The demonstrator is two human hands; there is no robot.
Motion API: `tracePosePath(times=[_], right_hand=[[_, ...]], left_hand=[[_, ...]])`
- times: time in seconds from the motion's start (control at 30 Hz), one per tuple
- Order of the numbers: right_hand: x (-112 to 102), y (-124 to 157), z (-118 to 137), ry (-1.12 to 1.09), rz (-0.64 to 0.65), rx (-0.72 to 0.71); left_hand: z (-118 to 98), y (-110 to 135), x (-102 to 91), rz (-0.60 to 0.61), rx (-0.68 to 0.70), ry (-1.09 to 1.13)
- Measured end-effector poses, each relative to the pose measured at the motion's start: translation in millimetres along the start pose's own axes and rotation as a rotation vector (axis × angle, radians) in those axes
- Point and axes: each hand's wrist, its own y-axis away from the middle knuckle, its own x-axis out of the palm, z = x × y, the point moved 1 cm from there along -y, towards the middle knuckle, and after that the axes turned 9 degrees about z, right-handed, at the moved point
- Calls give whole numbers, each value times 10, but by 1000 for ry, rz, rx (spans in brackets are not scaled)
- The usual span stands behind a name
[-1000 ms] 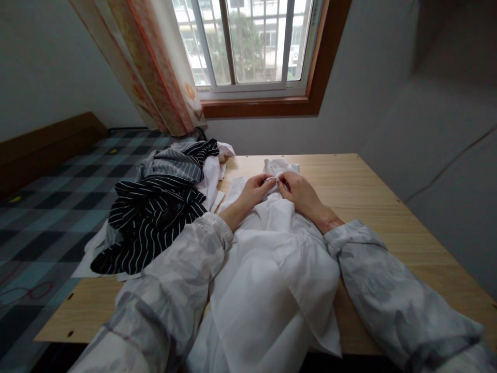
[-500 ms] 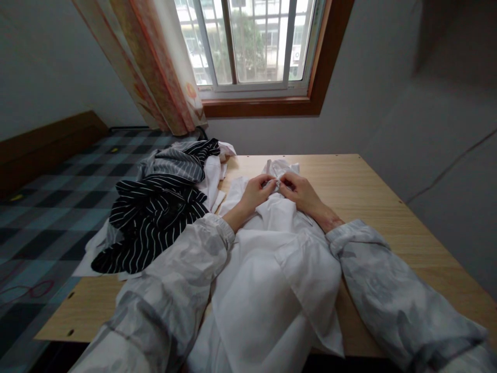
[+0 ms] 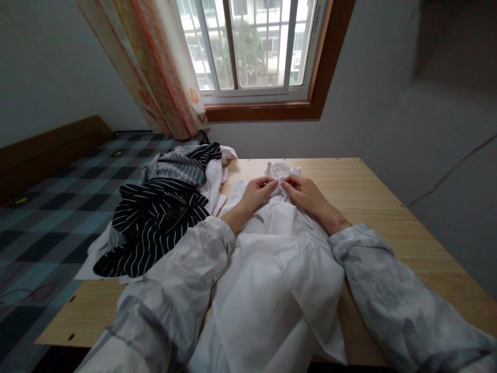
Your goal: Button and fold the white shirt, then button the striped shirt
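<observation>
1. Since the earlier frames, the fingertips of the left hand (image 3: 257, 194) and right hand (image 3: 306, 194) have shifted slightly on the white garment (image 3: 272, 280), and the camera view has tipped a little; the clothes lie much as before.
2. Far left, checked bedding (image 3: 50, 223) covers a bed, with a wooden headboard (image 3: 58, 137) behind.
3. Next, a black-and-white striped garment (image 3: 155, 228) lies crumpled over white cloth (image 3: 213, 178).
4. The left hand is narrow, thumb and fingers pinching the white garment near its gathered far end.
5. The white garment stretches along the middle of the tabletop (image 3: 368, 212), its near part between the two sleeved forearms.
6. The right hand, likewise narrow, pinches the same gathered cloth, fingertips just beside the left's.
7. Rightmost, a thin cable (image 3: 446, 176) runs along the wall.
</observation>
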Motion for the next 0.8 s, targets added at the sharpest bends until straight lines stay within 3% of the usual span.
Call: tracePosePath(times=[0.23,0.33,0.4,0.5,0.67,0.8], right_hand=[[-398,76,79,173,270,73],[-414,83,17,195,300,140],[-378,72,-34,234,312,162],[-342,62,-61,286,338,183],[-367,78,-15,221,421,292],[-315,61,-28,210,379,222]], left_hand=[[-147,-3,-178,-102,63,-453],[-206,-39,-338,80,6,-617],[-269,-47,-493,286,-84,-730],[-419,-15,-736,496,-250,-879],[-640,46,-865,590,-416,-1165],[-604,23,-758,547,-375,-1296]])
